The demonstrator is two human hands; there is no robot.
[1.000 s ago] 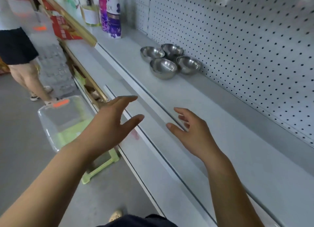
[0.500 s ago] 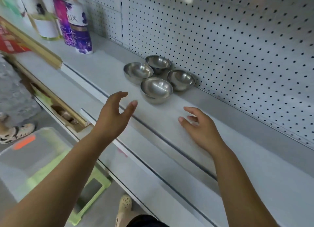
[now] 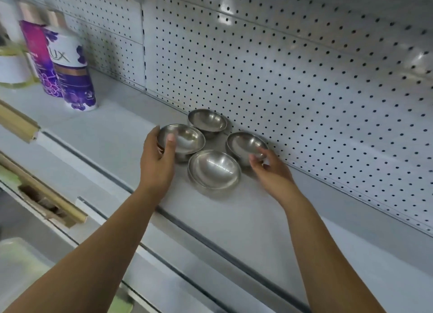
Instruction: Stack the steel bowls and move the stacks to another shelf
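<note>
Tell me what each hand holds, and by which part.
Left hand grips the left bowl by its near rim; right hand pinches the right bowl by its near rim.

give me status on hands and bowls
Left hand grips left bowl. Right hand pinches right bowl at rim. Front bowl and back bowl untouched. Nothing blocking.

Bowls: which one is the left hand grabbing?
The leftmost bowl: the left hand hooks a thumb over its rim. The right hand pinches the rightmost bowl.
</note>
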